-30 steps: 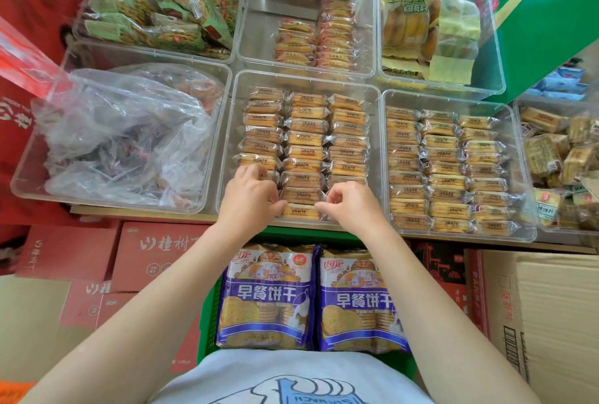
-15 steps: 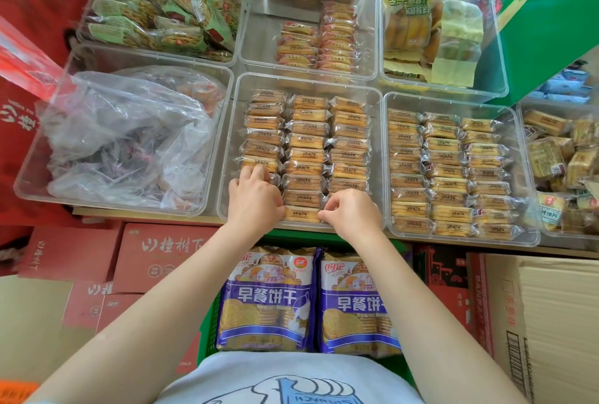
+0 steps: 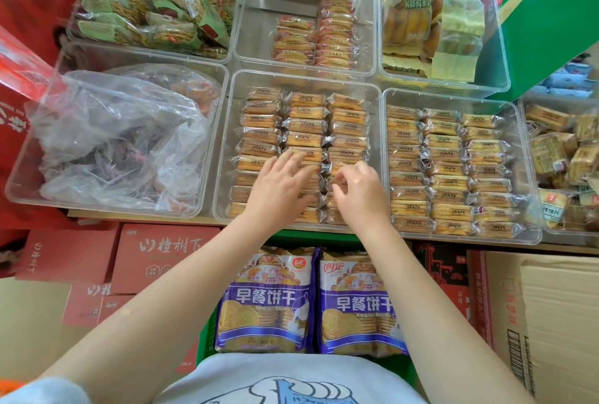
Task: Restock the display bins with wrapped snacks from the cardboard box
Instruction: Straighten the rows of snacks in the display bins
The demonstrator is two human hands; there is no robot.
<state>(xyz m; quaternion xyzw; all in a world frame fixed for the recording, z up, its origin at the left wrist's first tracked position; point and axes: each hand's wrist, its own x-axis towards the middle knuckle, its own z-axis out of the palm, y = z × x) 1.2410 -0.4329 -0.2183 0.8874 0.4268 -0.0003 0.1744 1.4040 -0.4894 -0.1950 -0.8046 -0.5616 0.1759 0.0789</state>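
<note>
hands lie over wrapped snacks [image 3: 304, 126] filling the middle bin [image 3: 223, 144]: left hand [image 3: 278, 185] fingers flat, right hand [image 3: 359, 191] fingers curled.

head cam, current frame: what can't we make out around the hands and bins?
- Head view: snack packs under the left hand and right hand in the middle bin are covered by the hands.
- Whether the right hand's curled fingers pinch a pack: fingertips face away.
- Contents of the crumpled plastic bag: the film hides them.
- Far-right bin: cut off by the frame edge.
- Pack print: too small.
</note>
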